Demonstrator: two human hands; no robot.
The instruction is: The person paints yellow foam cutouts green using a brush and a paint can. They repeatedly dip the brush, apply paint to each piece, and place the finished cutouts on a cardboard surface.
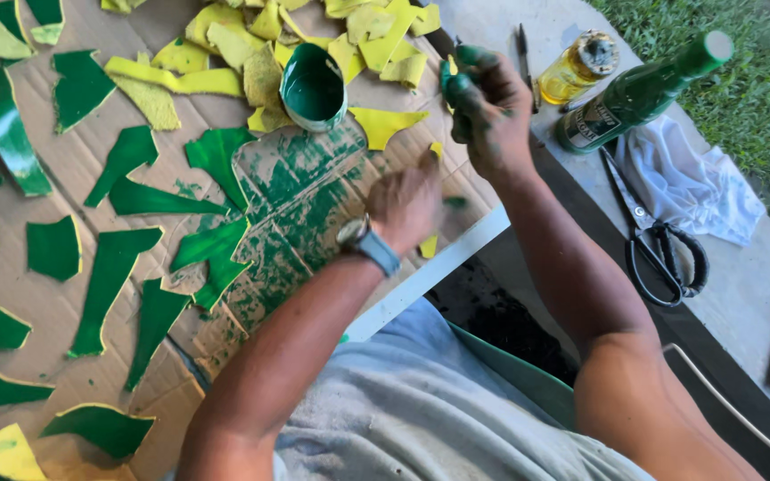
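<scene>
While right hand point(489, 111) hovers near cardboard edge point(456, 239), paint tin point(313, 86) close.

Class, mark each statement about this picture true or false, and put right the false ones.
1. The open tin of green paint stands among yellow pieces. True.
2. The scissors are held in the right hand. False: they lie on the grey surface beside the white cloth.
3. The left hand has a watch on its wrist. True.
4. The green bottle stands upright. False: it lies on its side.
5. The right hand is smeared with green paint. True.
6. The pieces on the cardboard at the left are painted red. False: they are green.
</scene>
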